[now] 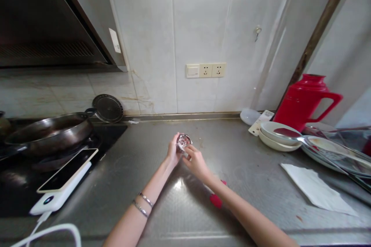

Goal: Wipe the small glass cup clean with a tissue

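Shiny round vessel (183,141): held over the counter (139,158). Nearest, a red object (216,200) lies beside the right forearm (243,209). Beyond, the right hand's (197,162) fingers bend at the vessel's near rim; pinching cannot be confirmed. The left hand's (173,152) fingers curl round its side, apparently steadying it. Farther, wall sockets (212,70).

The red flask (304,102) looks like smooth, glossy plastic. Left of it, the small cup (184,142) gleams, metal or glass, which cannot be told; the counter (139,158) is metal with a soft sheen. Nearer than the flask lies matt white paper (317,187). Far left of it, the pan (62,135) is shiny, stained metal on a glossy black hob (20,189).
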`<state>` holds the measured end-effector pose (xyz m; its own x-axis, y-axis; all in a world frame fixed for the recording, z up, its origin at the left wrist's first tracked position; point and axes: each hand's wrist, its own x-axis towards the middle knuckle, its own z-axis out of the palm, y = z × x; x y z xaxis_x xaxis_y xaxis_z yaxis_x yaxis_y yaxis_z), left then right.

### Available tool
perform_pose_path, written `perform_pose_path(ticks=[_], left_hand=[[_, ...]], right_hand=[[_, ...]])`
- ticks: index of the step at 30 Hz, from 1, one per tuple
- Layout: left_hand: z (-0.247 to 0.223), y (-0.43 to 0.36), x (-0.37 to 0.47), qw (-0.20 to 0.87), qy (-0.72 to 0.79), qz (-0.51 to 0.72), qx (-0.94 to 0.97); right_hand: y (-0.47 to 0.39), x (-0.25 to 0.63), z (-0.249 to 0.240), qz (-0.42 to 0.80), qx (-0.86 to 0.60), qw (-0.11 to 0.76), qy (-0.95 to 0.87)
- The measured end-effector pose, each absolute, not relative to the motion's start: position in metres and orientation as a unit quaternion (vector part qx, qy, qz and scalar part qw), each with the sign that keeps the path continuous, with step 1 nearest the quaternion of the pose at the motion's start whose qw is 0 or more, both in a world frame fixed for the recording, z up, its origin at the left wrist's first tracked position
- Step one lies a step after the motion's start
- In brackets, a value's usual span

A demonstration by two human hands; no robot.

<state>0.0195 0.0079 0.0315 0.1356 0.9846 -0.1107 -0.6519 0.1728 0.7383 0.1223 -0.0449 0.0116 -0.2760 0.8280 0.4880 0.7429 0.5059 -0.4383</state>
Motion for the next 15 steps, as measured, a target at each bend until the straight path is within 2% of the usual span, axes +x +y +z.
perform_pose_path(ticks=[3, 6, 11, 15], left_hand=[[0.03, 0.008, 0.022, 0.715, 0.296, 0.581, 0.253], [0.032, 0.008, 0.02, 0.741, 0.255, 0.57, 0.247], [0.044, 0.015, -0.001, 0.799, 0.205, 0.472, 0.31], [0.048, 0.023, -0.022, 0.814, 0.255, 0.387, 0.35]], right_hand=[[-0.037, 0.127, 0.008, 0.064, -0.479, 0.361, -0.798], [-0.033, 0.139, 0.016, 0.022, -0.477, 0.323, -0.817], [-0.038, 0.16, 0.048, -0.071, -0.444, 0.167, -0.878], [-0.042, 0.169, 0.073, -0.137, -0.335, 0.037, -0.932]])
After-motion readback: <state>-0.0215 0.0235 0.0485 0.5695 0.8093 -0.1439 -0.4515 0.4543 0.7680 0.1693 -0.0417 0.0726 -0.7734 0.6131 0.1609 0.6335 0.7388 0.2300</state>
